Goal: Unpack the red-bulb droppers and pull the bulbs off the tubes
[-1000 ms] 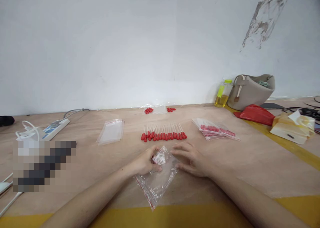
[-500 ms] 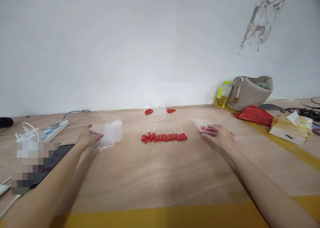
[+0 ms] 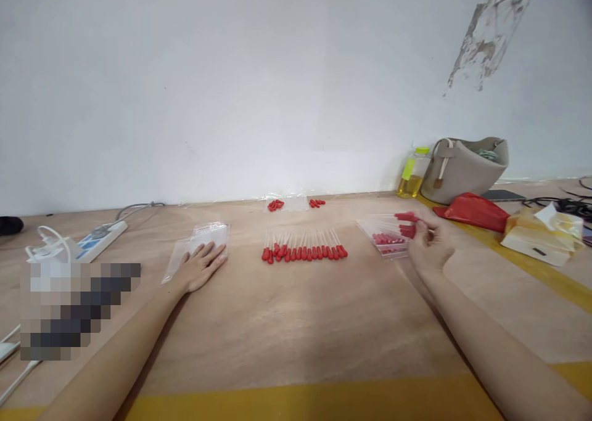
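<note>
My left hand (image 3: 203,267) lies flat with fingers spread on a stack of clear zip bags (image 3: 216,231). On the right, my right hand (image 3: 431,245) pinches droppers with red rubber bulbs (image 3: 407,217); their thin tubes point left and are blurred, so I cannot tell whether a bag is around them. Just under and left of them lies a pile of clear zip bags holding red-bulbed droppers (image 3: 387,241). Between my hands, a row of droppers (image 3: 308,253) rests on the table, red bulbs toward me and clear tubes pointing away.
By the wall are loose red bulbs (image 3: 275,205) and a clear plastic sheet (image 3: 295,204). A power strip (image 3: 104,238) is at left. A bottle (image 3: 411,173), grey bag (image 3: 465,171), red pouch (image 3: 474,212) and tissue pack (image 3: 541,235) stand at right. Yellow tape (image 3: 296,402) crosses the front.
My left hand has moved from the left edge of the zip bags to flat on top. My right hand has shifted right and now pinches red-bulbed droppers above the filled bags.
</note>
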A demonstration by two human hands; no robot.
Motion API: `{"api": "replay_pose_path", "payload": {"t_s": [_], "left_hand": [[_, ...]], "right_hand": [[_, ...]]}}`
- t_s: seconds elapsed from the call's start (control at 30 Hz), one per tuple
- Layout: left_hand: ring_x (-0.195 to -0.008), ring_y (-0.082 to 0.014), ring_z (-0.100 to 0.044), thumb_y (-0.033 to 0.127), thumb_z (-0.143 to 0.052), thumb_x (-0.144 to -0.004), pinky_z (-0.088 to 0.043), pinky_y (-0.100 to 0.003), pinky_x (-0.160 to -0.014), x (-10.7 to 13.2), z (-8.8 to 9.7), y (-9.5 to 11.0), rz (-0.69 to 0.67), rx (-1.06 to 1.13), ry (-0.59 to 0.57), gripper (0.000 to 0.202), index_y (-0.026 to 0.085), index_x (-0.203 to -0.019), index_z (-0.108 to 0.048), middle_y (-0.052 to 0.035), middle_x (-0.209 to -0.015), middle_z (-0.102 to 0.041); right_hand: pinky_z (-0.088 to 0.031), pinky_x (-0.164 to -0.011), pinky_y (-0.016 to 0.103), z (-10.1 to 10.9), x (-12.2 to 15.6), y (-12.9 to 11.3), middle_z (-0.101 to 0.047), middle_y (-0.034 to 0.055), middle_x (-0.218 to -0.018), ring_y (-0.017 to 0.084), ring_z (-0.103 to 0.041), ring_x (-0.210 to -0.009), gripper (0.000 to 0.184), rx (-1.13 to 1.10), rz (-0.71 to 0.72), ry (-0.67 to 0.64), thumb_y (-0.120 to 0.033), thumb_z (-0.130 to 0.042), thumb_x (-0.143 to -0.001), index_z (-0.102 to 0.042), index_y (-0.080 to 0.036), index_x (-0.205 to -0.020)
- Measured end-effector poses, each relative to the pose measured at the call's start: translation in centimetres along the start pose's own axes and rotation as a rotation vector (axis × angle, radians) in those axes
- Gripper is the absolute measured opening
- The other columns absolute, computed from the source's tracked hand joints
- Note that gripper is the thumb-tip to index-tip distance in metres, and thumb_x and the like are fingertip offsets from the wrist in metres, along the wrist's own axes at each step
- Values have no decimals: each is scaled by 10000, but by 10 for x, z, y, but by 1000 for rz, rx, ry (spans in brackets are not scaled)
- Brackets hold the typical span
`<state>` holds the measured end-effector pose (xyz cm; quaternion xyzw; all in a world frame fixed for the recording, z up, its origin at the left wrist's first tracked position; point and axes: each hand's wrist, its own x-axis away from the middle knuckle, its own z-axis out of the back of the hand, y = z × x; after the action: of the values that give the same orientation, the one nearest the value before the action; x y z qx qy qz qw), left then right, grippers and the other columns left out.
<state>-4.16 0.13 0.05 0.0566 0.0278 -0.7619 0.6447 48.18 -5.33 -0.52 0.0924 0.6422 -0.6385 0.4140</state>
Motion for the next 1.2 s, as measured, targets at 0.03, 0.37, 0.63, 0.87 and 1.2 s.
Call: {"api": "replay_pose_path", "payload": {"t_s": [0.03,0.37,0.63,0.87,1.2], "left_hand": [[-1305,-300,-208,514,-241,-861,-177,-553,-1003,2,0,0,-24,-13,78,522,280,-1310,-370,-75,-1410,-292],[-1253,-260,-314,288,-406,-828,-247,-469,-1037,36,16,52,-427,146,660,452,178,-1263,-352,-123,-1259,-448],[-1290,-279,-232,276,-504,-811,-310,-464,-1020,94,23,157,-766,356,199,496,220,-1285,-368,-102,-1378,-299],[-1315,-245,-193,260,-452,-855,-313,-432,-1029,89,9,146,-868,360,-1,532,235,-1352,-265,-84,-1426,-237],[-1229,-217,-376,308,-442,-859,-344,-400,-1012,64,24,142,-1028,285,-39,472,206,-1313,-359,-99,-1324,-424]], "right_hand": [[-441,-693,334,2,-2,-2,-595,74,-823,172,-557,-740,348,-66,-55,121,-437,-404,-813,-562,-133,-877],[-465,-465,271,-7,95,-80,-560,-18,-591,128,-530,-500,369,-778,-708,-627,-520,-658,-613,-488,-201,-682],[-457,-484,241,-14,146,-121,-563,-35,-559,97,-518,-479,404,-762,-815,-1029,-518,-684,-568,-522,-162,-669],[-503,-612,266,-11,106,-112,-656,22,-730,122,-617,-609,331,-575,-935,-1611,-170,-726,-523,-607,-126,-828],[-501,-504,224,-19,111,-120,-633,-13,-570,102,-594,-498,233,-439,-924,-1491,-60,-656,-557,-588,-117,-772]]}}
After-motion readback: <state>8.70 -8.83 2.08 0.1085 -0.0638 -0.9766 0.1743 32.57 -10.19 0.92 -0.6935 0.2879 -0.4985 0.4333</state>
